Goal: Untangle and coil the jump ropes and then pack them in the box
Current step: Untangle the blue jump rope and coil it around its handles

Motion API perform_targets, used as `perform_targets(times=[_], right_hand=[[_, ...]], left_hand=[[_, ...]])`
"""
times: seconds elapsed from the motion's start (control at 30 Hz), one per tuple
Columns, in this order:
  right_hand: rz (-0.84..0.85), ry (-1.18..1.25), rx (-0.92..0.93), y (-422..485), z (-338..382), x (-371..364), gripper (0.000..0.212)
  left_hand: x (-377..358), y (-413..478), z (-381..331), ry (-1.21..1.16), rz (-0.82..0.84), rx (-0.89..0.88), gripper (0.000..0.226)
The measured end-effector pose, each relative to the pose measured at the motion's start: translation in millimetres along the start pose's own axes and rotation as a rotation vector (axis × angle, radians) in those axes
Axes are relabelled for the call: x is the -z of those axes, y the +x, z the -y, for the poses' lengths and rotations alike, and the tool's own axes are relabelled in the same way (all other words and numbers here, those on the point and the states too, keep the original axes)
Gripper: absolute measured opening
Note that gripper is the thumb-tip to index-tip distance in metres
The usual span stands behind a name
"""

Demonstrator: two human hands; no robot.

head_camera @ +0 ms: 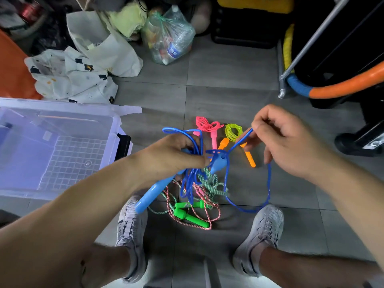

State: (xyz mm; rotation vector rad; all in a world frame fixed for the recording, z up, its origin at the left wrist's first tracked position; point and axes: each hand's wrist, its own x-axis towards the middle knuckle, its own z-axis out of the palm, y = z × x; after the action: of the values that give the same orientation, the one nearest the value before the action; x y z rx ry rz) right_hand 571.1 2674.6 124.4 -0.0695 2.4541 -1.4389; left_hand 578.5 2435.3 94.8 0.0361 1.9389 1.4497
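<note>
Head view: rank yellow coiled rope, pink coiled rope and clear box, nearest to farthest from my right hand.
1. yellow coiled rope, just left of the right hand.
2. pink coiled rope, further left.
3. clear box, far left.

Gripping blue rope's [152, 193] coils in left hand [172, 157], pinching its cord in right hand [287, 142], above tangled ropes [192, 219] beside box [62, 106].

The box [117, 125] was found open-topped and unobstructed at left, bare floor tiles [218, 80] were noted straight ahead, and passage beyond was blocked by bags [104, 44] and, at right, a metal pole [311, 39].
</note>
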Motion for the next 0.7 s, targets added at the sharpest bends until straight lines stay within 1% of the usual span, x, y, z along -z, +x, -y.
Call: perform_targets(times=[0.07, 0.13, 0.2, 0.27, 0.33, 0.4, 0.5, 0.57, 0.63, 0.7], right_hand=[[0.143, 0.109, 0.003, -4, 5, 1, 0.019], [0.255, 0.153, -0.001, -7, 7, -2, 0.017], [0.311, 0.161, -0.026, -8, 6, -7, 0.015], [0.319, 0.222, -0.06, -8, 5, -9, 0.016], [0.247, 0.36, -0.087, -7, 6, -10, 0.017], [0.115, 0.493, -0.097, -4, 9, -8, 0.02], [-0.083, 0.594, -0.099, 3, 9, -4, 0.023], [-0.172, 0.584, -0.097, 6, 7, -3, 0.025], [-0.229, 0.517, -0.096, 6, 4, -3, 0.027], [-0.211, 0.411, -0.101, 4, 1, -4, 0.027]], left_hand=[[1, 2, 1, -0.044, -0.096, 0.001, 0.018], [-1, 5, 2, -0.057, -0.171, 0.005, 0.011], [-4, 7, 5, -0.061, -0.218, 0.004, 0.015], [-4, 9, 8, -0.06, -0.247, 0.013, 0.019], [-3, 11, 10, -0.019, -0.246, 0.03, 0.018], [-2, 13, 13, 0.042, -0.241, 0.065, 0.016], [-1, 14, 19, 0.09, -0.226, 0.119, 0.017], [0, 15, 21, 0.1, -0.222, 0.135, 0.017], [2, 16, 20, 0.114, -0.218, 0.151, 0.014], [5, 16, 20, 0.133, -0.208, 0.164, 0.011]])
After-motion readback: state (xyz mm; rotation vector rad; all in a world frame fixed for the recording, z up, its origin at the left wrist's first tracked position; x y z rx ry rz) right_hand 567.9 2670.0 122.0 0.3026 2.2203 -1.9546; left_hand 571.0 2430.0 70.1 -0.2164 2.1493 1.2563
